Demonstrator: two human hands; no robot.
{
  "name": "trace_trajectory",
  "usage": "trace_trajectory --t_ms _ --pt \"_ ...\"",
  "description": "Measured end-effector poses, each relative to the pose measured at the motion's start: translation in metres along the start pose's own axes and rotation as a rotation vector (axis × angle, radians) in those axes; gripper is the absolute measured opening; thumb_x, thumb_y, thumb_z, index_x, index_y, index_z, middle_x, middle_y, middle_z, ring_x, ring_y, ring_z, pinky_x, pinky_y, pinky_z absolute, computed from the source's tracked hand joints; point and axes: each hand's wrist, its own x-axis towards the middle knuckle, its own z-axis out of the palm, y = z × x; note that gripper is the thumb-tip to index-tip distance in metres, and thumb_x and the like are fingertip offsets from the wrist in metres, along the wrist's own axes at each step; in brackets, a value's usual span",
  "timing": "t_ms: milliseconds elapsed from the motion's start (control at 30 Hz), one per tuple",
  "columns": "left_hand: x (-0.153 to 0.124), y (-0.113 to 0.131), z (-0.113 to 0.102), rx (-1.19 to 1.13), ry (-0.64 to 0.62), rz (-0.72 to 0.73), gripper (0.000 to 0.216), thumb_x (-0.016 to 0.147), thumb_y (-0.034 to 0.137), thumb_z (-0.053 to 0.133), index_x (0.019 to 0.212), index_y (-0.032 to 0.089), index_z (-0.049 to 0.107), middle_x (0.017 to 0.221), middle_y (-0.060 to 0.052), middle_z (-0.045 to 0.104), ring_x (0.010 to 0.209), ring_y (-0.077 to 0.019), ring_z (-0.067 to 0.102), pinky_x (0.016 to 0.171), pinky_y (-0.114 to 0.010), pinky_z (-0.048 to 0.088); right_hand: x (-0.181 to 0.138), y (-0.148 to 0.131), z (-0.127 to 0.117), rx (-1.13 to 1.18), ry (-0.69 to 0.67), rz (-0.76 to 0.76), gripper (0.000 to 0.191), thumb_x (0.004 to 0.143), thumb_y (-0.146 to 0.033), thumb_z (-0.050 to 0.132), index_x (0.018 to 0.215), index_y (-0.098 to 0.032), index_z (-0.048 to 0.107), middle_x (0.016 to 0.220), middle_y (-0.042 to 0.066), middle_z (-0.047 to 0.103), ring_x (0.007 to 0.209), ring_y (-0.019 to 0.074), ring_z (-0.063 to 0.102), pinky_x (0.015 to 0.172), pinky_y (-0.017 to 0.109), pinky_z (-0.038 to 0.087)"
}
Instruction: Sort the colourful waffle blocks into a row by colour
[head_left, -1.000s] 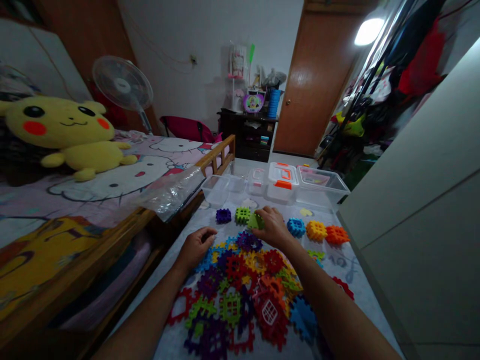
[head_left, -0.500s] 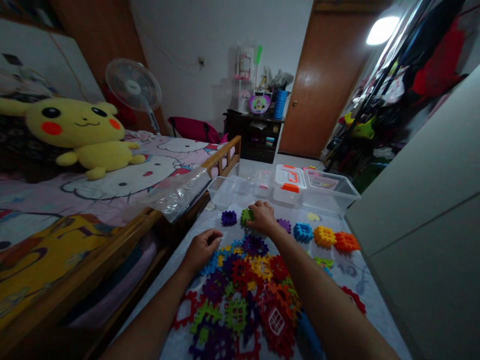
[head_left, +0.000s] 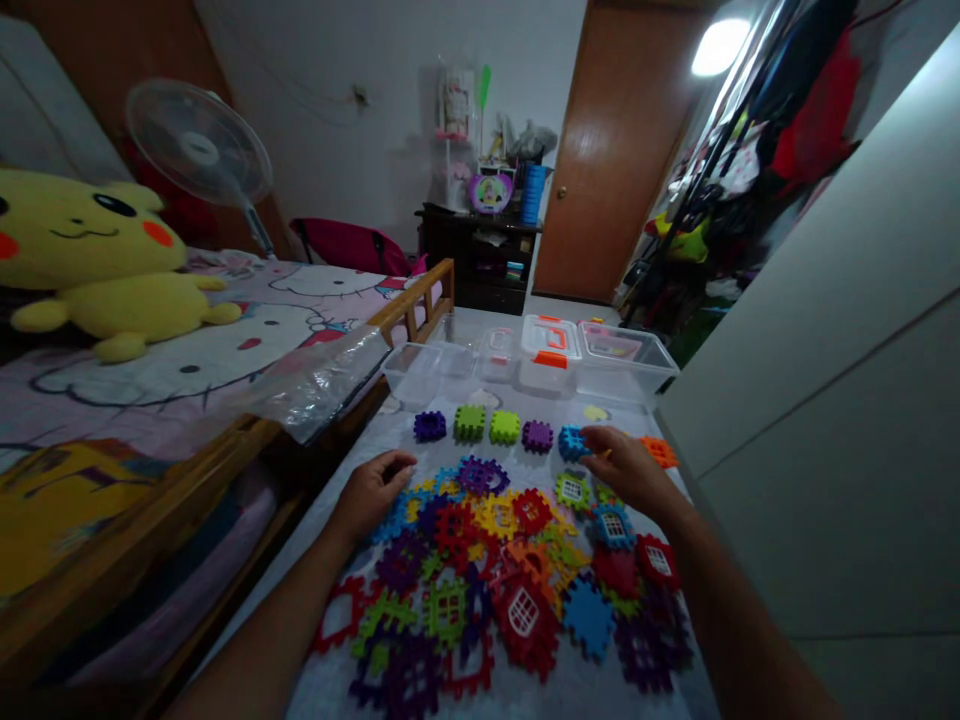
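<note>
My left hand [head_left: 375,487] rests at the left side of the pile, its fingers loosely bent, thumb apart, holding nothing. Close to it are blue and yellow toothed plastic building pieces. My right hand [head_left: 628,468] reaches to the right end of a row of block stacks. Its fingertips are at the blue block stack [head_left: 571,443], seemingly touching its right side, with thumb and fingers apart. Behind this hand a yellow stack is mostly hidden. Leftward in the row stand a purple stack [head_left: 537,436], two green stacks [head_left: 505,427] and a dark purple block [head_left: 430,426].
Loose interlocking pieces [head_left: 454,525] in many colours cover the near tabletop. Clear plastic boxes [head_left: 551,375] line the far edge, one with an orange-clipped lid. An orange stack [head_left: 660,452] is at the right. A bed with a wooden rail [head_left: 405,305] borders the left.
My right hand has moved right along the row, from a green stack to the blue one. Both green stacks now show. The view has shifted, while my left hand stays beside the pile.
</note>
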Motion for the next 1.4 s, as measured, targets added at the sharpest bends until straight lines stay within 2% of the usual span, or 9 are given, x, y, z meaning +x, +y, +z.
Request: trace_trajectory --t_ms 167,367,500,600,733,833,933,1200,1400 --pt "0.002 -0.007 0.001 0.017 -0.011 0.011 0.039 0.072 0.051 0.06 0.09 0.018 0.071 0.089 -0.005 0.075 0.084 -0.0247 0.068 0.076 -0.031 0.052 -0.055 0.004 -0.004 0.019 -0.185 0.002 0.022 0.082 -0.019 0.061 0.102 -0.02 0.067 0.103 0.008 0.069 0.094 0.0212 0.064 0.085 0.037 0.05" --pt "0.001 -0.006 0.001 0.042 0.01 0.022 0.038 0.071 0.051 0.06 0.089 0.019 0.071 0.09 -0.006 0.075 0.088 -0.0253 0.068 0.082 -0.032 0.052 -0.075 -0.03 0.021 -0.055 -0.305 -0.075 0.01 0.08 -0.017 0.061 0.085 -0.02 0.069 0.091 0.005 0.064 0.088 0.02 0.058 0.081 0.032 0.044" --pt "0.0 -0.007 0.001 0.063 0.009 0.037 0.038 0.073 0.051 0.059 0.09 0.019 0.071 0.09 -0.005 0.075 0.087 -0.0247 0.068 0.082 -0.032 0.052 -0.073 -0.038 0.043 -0.142 -0.289 -0.08 0.014 0.076 -0.028 0.071 0.084 -0.019 0.065 0.09 0.006 0.062 0.087 0.0218 0.055 0.079 0.033 0.041" --pt "0.0 -0.008 0.001 0.084 0.011 0.04 0.039 0.074 0.051 0.059 0.092 0.018 0.071 0.09 -0.005 0.075 0.084 -0.0241 0.068 0.082 -0.032 0.052 -0.071 -0.03 0.047 -0.116 -0.226 -0.045 0.008 0.082 -0.022 0.063 0.088 -0.018 0.065 0.093 0.007 0.064 0.09 0.0219 0.056 0.083 0.034 0.042" --pt "0.0 -0.005 0.001 0.078 0.019 0.032 0.04 0.072 0.051 0.059 0.09 0.018 0.071 0.089 -0.006 0.075 0.084 -0.0243 0.068 0.082 -0.032 0.052 -0.076 -0.012 0.027 -0.02 -0.141 0.014 0.018 0.087 -0.017 0.055 0.101 -0.018 0.066 0.106 0.009 0.064 0.101 0.0223 0.057 0.093 0.036 0.042" --pt "0.0 -0.003 0.002 0.059 0.021 0.018 0.04 0.07 0.052 0.059 0.088 0.018 0.071 0.088 -0.006 0.075 0.083 -0.0248 0.068 0.08 -0.032 0.052 -0.089 -0.003 0.008 -0.008 -0.237 0.0 0.027 0.081 -0.019 0.063 0.107 -0.023 0.067 0.111 0.008 0.062 0.106 0.0243 0.055 0.095 0.039 0.042" --pt "0.0 -0.002 0.002 0.065 0.022 0.014 0.04 0.07 0.052 0.059 0.088 0.019 0.071 0.088 -0.006 0.076 0.083 -0.0247 0.068 0.08 -0.032 0.052 -0.103 -0.001 0.002 -0.05 -0.32 0.001 0.038 0.073 -0.016 0.068 0.11 -0.027 0.067 0.11 0.007 0.06 0.105 0.0259 0.053 0.093 0.04 0.043" --pt "0.001 -0.006 0.001 0.098 0.019 0.024 0.042 0.07 0.054 0.059 0.09 0.018 0.071 0.09 -0.007 0.075 0.085 -0.0255 0.069 0.08 -0.033 0.052 -0.102 -0.017 0.015 0.055 -0.236 -0.018 0.015 0.084 -0.018 0.059 0.097 -0.022 0.064 0.102 0.006 0.056 0.09 0.0188 0.057 0.081 0.031 0.047" --pt "0.001 -0.002 0.001 0.069 0.014 0.023 0.041 0.07 0.053 0.06 0.088 0.019 0.071 0.089 -0.006 0.075 0.085 -0.0254 0.069 0.081 -0.033 0.052 -0.094 -0.028 0.035 0.087 -0.098 -0.045 0.016 0.084 -0.012 0.053 0.095 -0.02 0.061 0.096 0.005 0.057 0.085 0.0179 0.057 0.077 0.031 0.047"
